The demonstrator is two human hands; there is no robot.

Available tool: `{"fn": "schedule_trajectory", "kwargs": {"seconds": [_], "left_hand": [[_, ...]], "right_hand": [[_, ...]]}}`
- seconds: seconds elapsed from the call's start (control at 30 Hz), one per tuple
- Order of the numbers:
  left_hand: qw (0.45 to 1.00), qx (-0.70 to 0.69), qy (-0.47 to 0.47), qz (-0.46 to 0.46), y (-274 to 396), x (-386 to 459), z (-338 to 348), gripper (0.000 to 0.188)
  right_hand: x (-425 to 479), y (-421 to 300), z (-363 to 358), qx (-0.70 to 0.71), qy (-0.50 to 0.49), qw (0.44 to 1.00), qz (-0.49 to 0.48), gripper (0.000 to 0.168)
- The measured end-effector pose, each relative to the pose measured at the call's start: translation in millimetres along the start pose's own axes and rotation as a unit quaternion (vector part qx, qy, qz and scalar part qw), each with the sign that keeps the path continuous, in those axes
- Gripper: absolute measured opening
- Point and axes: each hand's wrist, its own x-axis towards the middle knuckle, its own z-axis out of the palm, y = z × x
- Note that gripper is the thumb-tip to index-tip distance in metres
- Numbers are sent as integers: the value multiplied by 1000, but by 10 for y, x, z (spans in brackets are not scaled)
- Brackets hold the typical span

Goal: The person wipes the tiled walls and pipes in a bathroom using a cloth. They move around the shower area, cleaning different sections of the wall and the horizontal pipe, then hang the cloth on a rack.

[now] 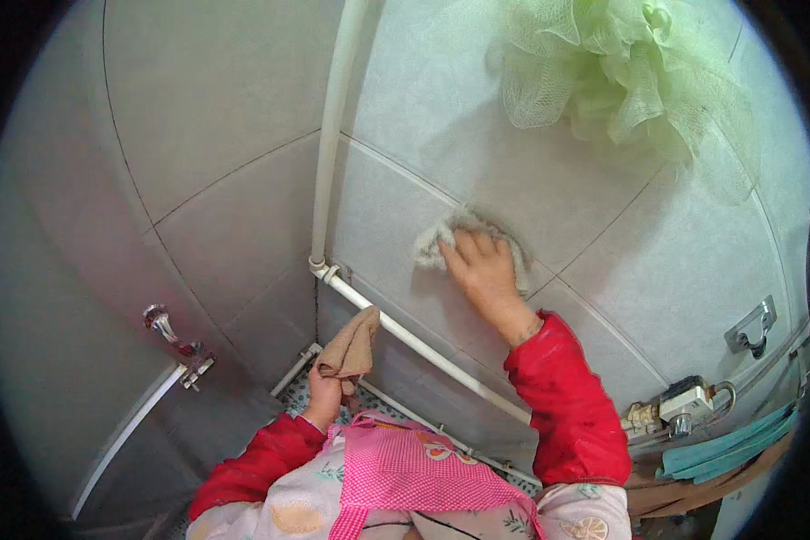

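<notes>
My right hand [489, 277] presses a crumpled white cloth [439, 241] flat against the grey wall tiles [412, 162], to the right of a white vertical pipe [334, 135]. Its fingers are spread over the cloth. Lower down and to the left, my left hand [325, 398] grips a folded brown cloth [351, 347], which sticks up from the fist in front of a white horizontal pipe [432, 354]. Both forearms wear red sleeves, and a pink checked apron covers my front.
A pale green mesh bath puff [621, 74] hangs at the upper right. At the right are a metal hook [752, 331], a valve fitting with a hose [685, 408] and teal cloths [729, 449]. A chrome fixture [169, 327] and a curved white edge [125, 439] are at the left.
</notes>
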Motion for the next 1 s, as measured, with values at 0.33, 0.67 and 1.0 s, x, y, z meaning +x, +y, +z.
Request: {"fn": "schedule_trajectory", "kwargs": {"seconds": [0.33, 0.67, 1.0], "left_hand": [[999, -31, 27, 2, 193, -149, -214, 27], [996, 27, 89, 17, 140, -49, -511, 28], [997, 63, -47, -22, -8, 184, -75, 27]], "right_hand": [[1558, 207, 67, -66, 102, 991, 55, 26], [-1014, -671, 835, 135, -172, 975, -29, 27], [-813, 805, -1547, -246, 86, 944, 202, 45]]}}
